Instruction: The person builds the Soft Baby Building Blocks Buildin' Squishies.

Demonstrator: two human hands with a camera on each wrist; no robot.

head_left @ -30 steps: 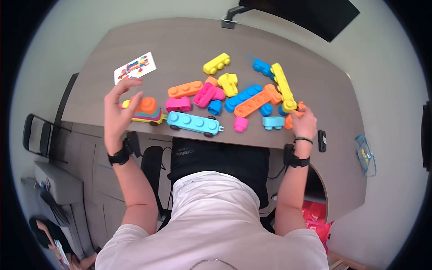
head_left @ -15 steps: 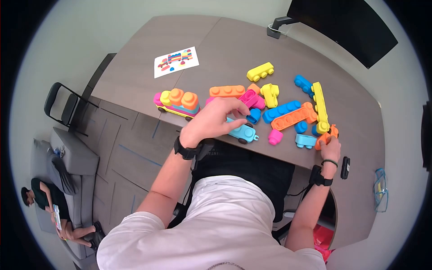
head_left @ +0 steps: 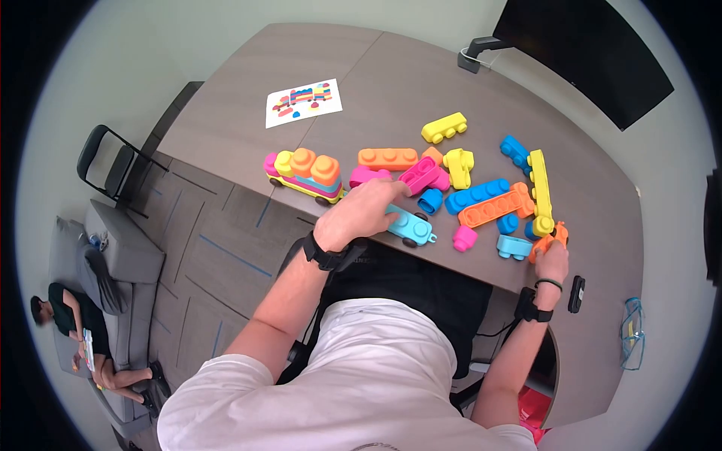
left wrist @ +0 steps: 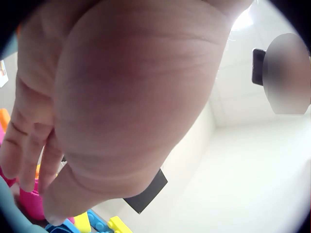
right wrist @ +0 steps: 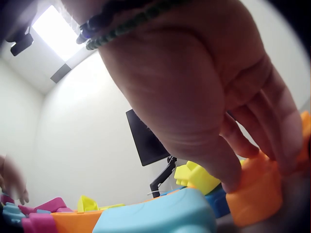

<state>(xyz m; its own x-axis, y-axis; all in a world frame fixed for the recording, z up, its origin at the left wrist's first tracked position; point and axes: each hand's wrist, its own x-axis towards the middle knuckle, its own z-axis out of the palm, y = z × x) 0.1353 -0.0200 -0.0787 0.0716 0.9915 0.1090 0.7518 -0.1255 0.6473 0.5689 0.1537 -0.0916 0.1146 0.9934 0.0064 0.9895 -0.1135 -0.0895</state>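
Right hand (head_left: pixel 553 261) pinching the orange wheeled block (right wrist: pixel 257 196) at the scatter's right end on the surface (head_left: pixel 226 120); left hand (head_left: pixel 356 214) loosely spread over the light-blue wagon (head_left: pixel 410 225); both probably light, stiff plastic, best gripped by the sides

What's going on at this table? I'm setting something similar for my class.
A person is working with toy blocks on a table. Their right grip holds an orange piece; their left grip is over a light-blue wheeled block, though contact is unclear. To its left stands a stacked wheeled toy, with a picture card farther back.
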